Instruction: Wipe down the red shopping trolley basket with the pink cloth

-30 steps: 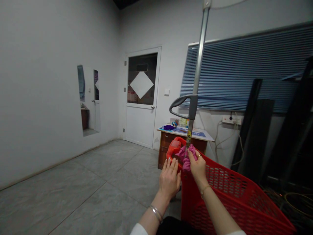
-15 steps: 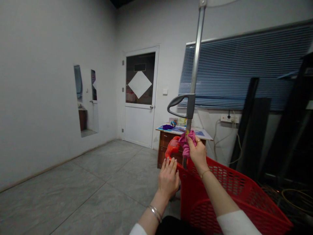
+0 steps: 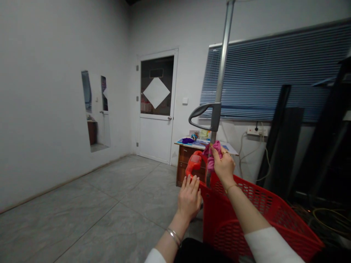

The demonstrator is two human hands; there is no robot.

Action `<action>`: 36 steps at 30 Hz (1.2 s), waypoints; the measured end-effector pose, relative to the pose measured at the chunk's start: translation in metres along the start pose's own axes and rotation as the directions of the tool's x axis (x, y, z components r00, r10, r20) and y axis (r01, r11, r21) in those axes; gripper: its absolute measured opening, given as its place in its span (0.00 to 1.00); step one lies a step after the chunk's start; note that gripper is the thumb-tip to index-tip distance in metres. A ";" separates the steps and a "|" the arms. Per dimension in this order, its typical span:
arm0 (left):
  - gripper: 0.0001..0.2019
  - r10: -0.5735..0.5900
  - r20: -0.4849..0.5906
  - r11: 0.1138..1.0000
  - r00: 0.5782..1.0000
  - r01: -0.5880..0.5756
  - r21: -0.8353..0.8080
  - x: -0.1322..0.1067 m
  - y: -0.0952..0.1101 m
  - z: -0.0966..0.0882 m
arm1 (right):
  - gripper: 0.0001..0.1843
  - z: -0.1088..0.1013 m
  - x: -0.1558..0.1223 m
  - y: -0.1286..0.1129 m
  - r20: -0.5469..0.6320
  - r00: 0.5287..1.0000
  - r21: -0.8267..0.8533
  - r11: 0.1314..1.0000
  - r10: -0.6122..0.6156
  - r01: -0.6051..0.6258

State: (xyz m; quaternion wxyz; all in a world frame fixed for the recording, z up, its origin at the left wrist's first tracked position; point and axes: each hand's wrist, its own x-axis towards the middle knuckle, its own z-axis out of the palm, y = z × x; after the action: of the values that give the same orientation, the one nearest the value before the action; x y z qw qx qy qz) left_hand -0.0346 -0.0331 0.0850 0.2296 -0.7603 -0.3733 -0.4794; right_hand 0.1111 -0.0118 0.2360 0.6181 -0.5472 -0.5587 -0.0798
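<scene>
My right hand (image 3: 224, 166) is closed on a crumpled pink cloth (image 3: 213, 157) and presses it against the lower part of an upright metal pole (image 3: 224, 62). The pole stands at the corner of a red shopping basket cart (image 3: 216, 204) with perforated sides. My left hand (image 3: 189, 197) lies with outstretched fingers on the cart's rim, just below its red curved handle (image 3: 194, 163); its palm side is hidden. Above the cloth, a grey loop handle (image 3: 204, 117) is fixed to the pole.
A small wooden desk (image 3: 181, 171) behind the cart bears a purple cloth (image 3: 188, 140) and small items. A white door (image 3: 155, 140) is in the back wall. Dark panels (image 3: 290, 146) lean at right, near cables (image 3: 331, 221). A mirror (image 3: 99, 128) hangs at left.
My right hand and the pink cloth have shifted slightly right and up along the pole, and the cloth shows less. The view has moved a little. My left hand stays on the rim.
</scene>
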 end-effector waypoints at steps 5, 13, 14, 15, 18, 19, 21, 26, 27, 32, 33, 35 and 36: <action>0.33 -0.017 -0.020 1.000 1.000 0.017 -0.011 0.000 0.002 0.002 | 0.32 0.002 -0.014 0.014 0.041 0.999 -0.002 1.000 -0.015 0.015; 0.29 -0.007 -0.022 1.000 1.000 0.006 -0.015 0.001 0.001 0.000 | 0.30 0.002 -0.071 0.057 0.251 0.964 -0.041 0.996 0.090 -0.082; 0.29 0.000 -0.019 1.000 1.000 -0.001 -0.013 0.001 0.001 0.000 | 0.30 0.001 -0.066 0.053 0.246 0.965 -0.044 0.996 0.086 -0.077; 0.29 0.008 -0.013 1.000 1.000 -0.008 -0.010 0.001 0.000 -0.001 | 0.30 0.000 -0.058 0.048 0.231 0.970 -0.038 0.997 0.071 -0.064; 0.29 0.020 -0.002 1.000 1.000 -0.020 -0.004 0.000 -0.001 0.000 | 0.31 -0.003 -0.025 0.025 0.140 0.990 -0.022 1.000 0.012 -0.009; 0.29 0.020 -0.003 1.000 1.000 -0.020 -0.004 0.000 -0.001 0.001 | 0.32 -0.005 -0.014 0.017 0.109 0.994 -0.031 0.999 -0.002 0.005; 0.29 0.013 -0.007 1.000 1.000 -0.013 -0.008 -0.001 0.000 0.002 | 0.32 -0.006 0.003 0.006 0.068 0.998 -0.064 0.998 -0.017 0.021; 0.32 -0.013 -0.022 0.999 1.000 0.012 -0.032 -0.002 0.000 0.005 | 0.32 -0.002 -0.008 0.014 0.041 0.998 -0.063 0.997 -0.052 0.054; 0.32 -0.014 -0.024 0.999 1.000 0.013 -0.035 -0.002 0.000 0.005 | 0.32 0.001 -0.018 0.021 0.049 0.997 -0.054 0.997 -0.051 0.054; 0.32 -0.015 -0.040 0.999 0.999 0.013 -0.032 -0.001 0.001 0.006 | 0.31 0.009 -0.068 0.054 0.118 0.993 -0.064 0.998 -0.004 0.012; 0.32 -0.015 -0.045 0.999 0.999 0.014 -0.030 0.000 0.001 0.006 | 0.31 0.010 -0.073 0.058 0.130 0.991 -0.071 0.997 0.006 0.004; 0.31 -0.011 -0.052 1.000 0.999 0.010 -0.028 0.000 0.001 0.006 | 0.30 0.009 -0.076 0.060 0.147 0.989 -0.081 0.997 0.011 0.001; 0.31 -0.008 -0.053 1.000 0.999 0.007 -0.027 0.000 0.001 0.006 | 0.30 0.008 -0.073 0.059 0.152 0.988 -0.082 0.997 0.004 0.009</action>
State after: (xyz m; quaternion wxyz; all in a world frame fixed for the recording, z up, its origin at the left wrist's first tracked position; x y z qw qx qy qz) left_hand -0.0307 -0.0297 0.0821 0.2275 -0.7488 -0.3636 -0.5052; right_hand 0.1216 -0.0199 0.1423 0.5505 -0.5761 -0.6011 -0.0617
